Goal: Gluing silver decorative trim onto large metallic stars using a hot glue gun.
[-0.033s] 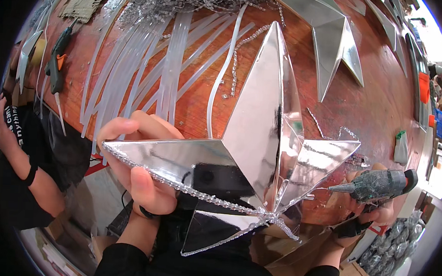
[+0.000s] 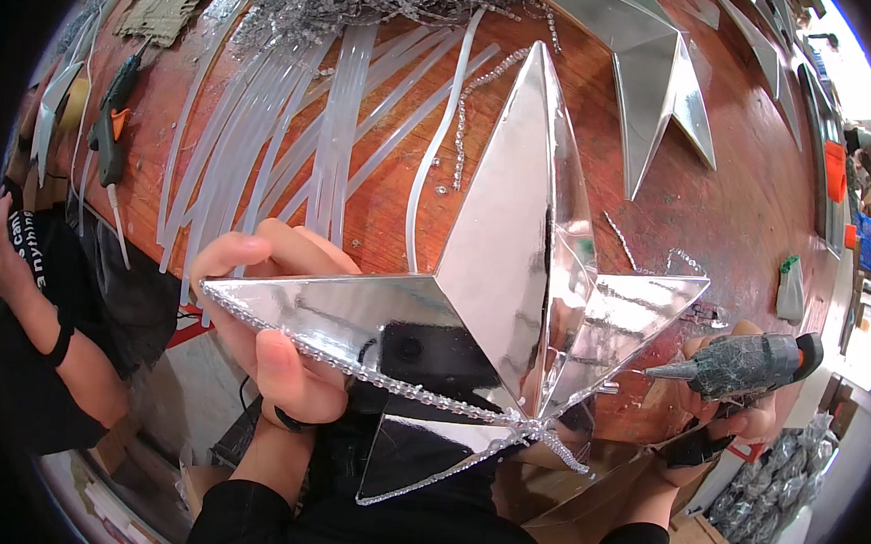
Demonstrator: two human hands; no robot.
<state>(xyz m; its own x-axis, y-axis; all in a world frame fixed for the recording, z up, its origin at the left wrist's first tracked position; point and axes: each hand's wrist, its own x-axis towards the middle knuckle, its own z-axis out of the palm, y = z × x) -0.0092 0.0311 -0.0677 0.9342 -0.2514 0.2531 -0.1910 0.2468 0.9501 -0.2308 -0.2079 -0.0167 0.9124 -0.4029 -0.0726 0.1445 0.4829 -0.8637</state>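
Note:
A mirror-silver, faceted star fills the middle of the view, held up over the near table edge. My left hand grips its left point, thumb in front and fingers behind. A rhinestone chain runs along the star's lower left edges, and its loose end hangs near the lower middle. In my right hand is a dark glue gun, closed round its handle. The nozzle points left, close to the edge of the star's right point; whether it touches cannot be made out.
Translucent glue sticks lie spread on the wooden table, below a heap of rhinestone chain. A second glue gun lies at far left. Another silver star rests at the back. At left, a co-worker's arm shows.
Only a very slight leftward shift of the star's upper part shows. Both hands keep their hold on the star and the glue gun.

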